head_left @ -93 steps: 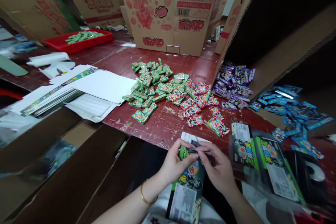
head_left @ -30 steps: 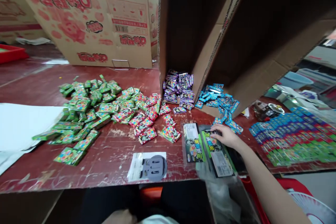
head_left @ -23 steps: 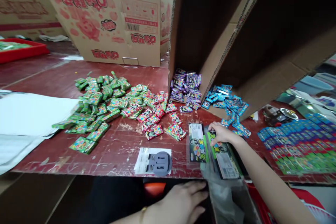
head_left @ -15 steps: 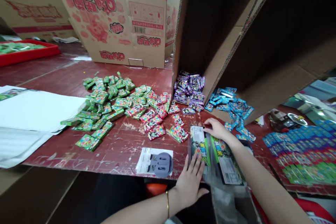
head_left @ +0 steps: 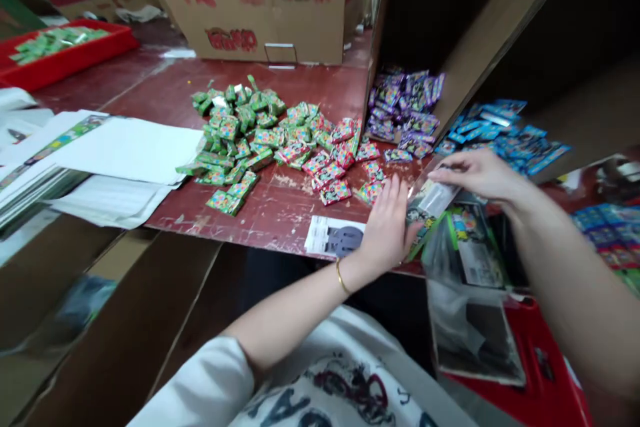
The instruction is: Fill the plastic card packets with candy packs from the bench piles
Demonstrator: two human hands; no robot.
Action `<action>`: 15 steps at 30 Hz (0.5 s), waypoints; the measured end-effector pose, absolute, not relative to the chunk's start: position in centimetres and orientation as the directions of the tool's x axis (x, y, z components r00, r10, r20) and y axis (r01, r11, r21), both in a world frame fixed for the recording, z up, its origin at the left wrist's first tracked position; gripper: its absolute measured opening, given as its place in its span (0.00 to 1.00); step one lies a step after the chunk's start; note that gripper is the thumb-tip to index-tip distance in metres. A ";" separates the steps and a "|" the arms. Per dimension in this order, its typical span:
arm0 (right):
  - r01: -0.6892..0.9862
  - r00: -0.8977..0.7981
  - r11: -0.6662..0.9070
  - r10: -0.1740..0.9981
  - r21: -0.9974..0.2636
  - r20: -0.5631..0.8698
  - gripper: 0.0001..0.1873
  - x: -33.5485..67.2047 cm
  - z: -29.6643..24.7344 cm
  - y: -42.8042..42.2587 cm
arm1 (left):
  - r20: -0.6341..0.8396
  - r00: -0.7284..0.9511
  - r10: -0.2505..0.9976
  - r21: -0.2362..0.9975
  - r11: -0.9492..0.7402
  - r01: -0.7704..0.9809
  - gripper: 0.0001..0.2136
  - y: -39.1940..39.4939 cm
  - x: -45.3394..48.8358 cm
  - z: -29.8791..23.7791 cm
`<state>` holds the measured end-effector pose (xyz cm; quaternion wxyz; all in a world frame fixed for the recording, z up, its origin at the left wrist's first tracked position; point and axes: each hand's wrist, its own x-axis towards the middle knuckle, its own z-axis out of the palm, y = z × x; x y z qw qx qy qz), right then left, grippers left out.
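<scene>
A clear plastic packaging bag (head_left: 433,203) with a white label and a green-edged print is tilted up at the table's front edge. My right hand (head_left: 483,177) pinches its upper end between thumb and fingers. My left hand (head_left: 387,230) grips its left side, fingers along the edge and thumb across the front. Beneath and to the right lies another printed bag (head_left: 477,250), partly covered by loose clear film. Small red candy packets (head_left: 330,177) and green candy packets (head_left: 227,137) lie left of my hands. Purple packets (head_left: 405,107) and blue packets (head_left: 505,137) lie beyond them.
Tall cardboard boxes (head_left: 310,27) stand at the back. White sheets (head_left: 140,147) lie on the left, with a red tray (head_left: 115,47) behind them. A card with a grey round piece (head_left: 345,240) sits by my left hand. Filled strips (head_left: 610,230) lie far right.
The top bag has been raised and tilted off the one beneath. My right hand has taken its upper end; my left hand, flat on it before, now holds its side. The view has shifted down and left.
</scene>
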<state>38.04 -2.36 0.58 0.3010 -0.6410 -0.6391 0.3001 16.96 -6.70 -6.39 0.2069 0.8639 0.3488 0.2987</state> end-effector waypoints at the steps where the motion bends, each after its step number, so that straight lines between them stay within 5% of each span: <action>1: 0.589 0.040 0.005 0.999 -0.808 0.035 0.21 37.2 1.4 -3.7 | 0.401 0.572 0.715 0.545 -0.688 0.479 0.29 -5.9 16.8 -5.2; 8: 0.416 0.267 0.162 0.919 -0.895 0.290 0.09 28.8 3.4 -8.3 | 0.501 0.523 0.690 0.282 -0.701 0.655 0.33 -5.5 14.2 0.7; 13: 0.373 0.319 0.210 0.885 -0.904 0.338 0.08 26.4 1.1 -8.9 | 0.401 0.695 0.597 0.322 -0.802 0.503 0.21 -4.6 11.7 0.0; 15: 0.485 0.326 0.200 0.862 -0.852 0.388 0.09 26.3 0.5 -9.3 | 0.351 0.739 0.575 0.327 -0.815 0.478 0.16 -3.9 10.8 -0.2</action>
